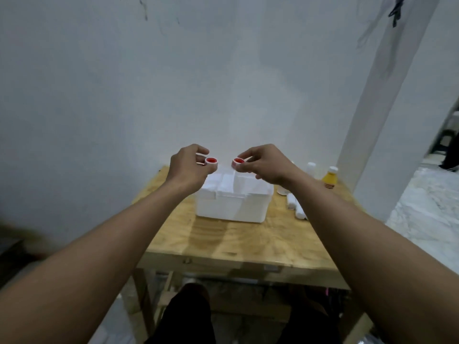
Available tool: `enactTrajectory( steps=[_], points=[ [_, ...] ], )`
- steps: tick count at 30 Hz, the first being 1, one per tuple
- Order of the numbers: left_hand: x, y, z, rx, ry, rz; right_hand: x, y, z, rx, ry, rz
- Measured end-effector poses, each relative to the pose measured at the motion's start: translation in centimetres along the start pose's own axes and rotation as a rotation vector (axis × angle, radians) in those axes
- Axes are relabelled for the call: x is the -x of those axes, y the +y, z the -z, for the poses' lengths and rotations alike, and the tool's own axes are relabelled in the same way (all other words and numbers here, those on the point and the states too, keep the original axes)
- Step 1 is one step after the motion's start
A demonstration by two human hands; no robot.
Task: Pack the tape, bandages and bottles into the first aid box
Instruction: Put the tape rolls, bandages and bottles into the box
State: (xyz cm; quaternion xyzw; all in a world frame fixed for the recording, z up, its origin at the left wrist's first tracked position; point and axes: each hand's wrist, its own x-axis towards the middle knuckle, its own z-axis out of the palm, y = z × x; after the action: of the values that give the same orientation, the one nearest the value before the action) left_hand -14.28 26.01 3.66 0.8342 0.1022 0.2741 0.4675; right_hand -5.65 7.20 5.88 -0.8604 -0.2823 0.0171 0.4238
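A white first aid box stands on the wooden table with its lid down. My left hand holds a small white tape roll with a red core above the box's far left corner. My right hand pinches a second red-cored tape roll above the box's far middle. The two rolls hang a little apart, both clear of the lid. To the right of the box lie white rolled bandages. Behind them stand a yellow bottle with a white cap and a white bottle, partly hidden by my right forearm.
The table stands against a white wall, with a white pillar close to its right side. Another white container sits just right of the box under my right wrist. My legs are below the table's front edge.
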Motion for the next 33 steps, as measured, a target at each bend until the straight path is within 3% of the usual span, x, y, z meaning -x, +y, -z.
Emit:
enactTrajectory(
  steps=[13, 22, 33],
  points=[
    [-1.3, -4.5, 2.0, -0.168, -0.166, 0.057, -3.5, -0.4, -4.6, 0.227, -0.115, 0.036],
    [-2.5, -4.4, 1.5, -0.345, -0.194, 0.041, -4.5, -0.4, -6.0, 0.318, -0.183, 0.016],
    [-3.3, -4.2, 1.0, -0.254, -0.211, 0.138, -4.6, -0.9, -6.5, 0.387, -0.193, -0.011]
  ],
)
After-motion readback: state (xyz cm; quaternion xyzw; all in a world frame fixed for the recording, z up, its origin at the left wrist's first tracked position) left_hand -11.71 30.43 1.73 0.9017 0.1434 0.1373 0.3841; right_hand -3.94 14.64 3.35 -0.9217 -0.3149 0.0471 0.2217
